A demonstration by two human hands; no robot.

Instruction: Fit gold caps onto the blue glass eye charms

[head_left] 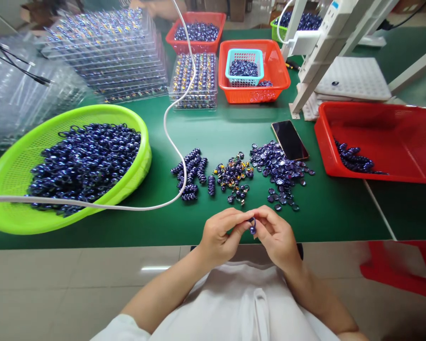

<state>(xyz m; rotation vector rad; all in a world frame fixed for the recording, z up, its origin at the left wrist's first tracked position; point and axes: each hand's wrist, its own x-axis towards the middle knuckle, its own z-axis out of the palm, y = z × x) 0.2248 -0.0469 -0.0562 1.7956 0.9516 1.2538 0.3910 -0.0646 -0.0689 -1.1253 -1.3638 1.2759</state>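
At the table's front edge, my left hand (224, 234) and my right hand (275, 235) meet, fingertips pinched together. Between them they hold a small shiny dark blue ring (252, 226) with a round knob at its lower end. Just beyond my hands lies a loose pile of small blue and yellow pieces (233, 173). To its right are many flat, round dark blue caps (280, 166). On its left, several stacks of blue rings (191, 173) lie in short coiled rows.
A green basket (147, 163) of blue rings stands left, crossed by a white cable (170, 137). Behind are clear trays (128, 61) and orange baskets (282, 76). A phone (290, 139) touches the caps; a red bin (404, 128) stands right, near a metal post (319, 57).
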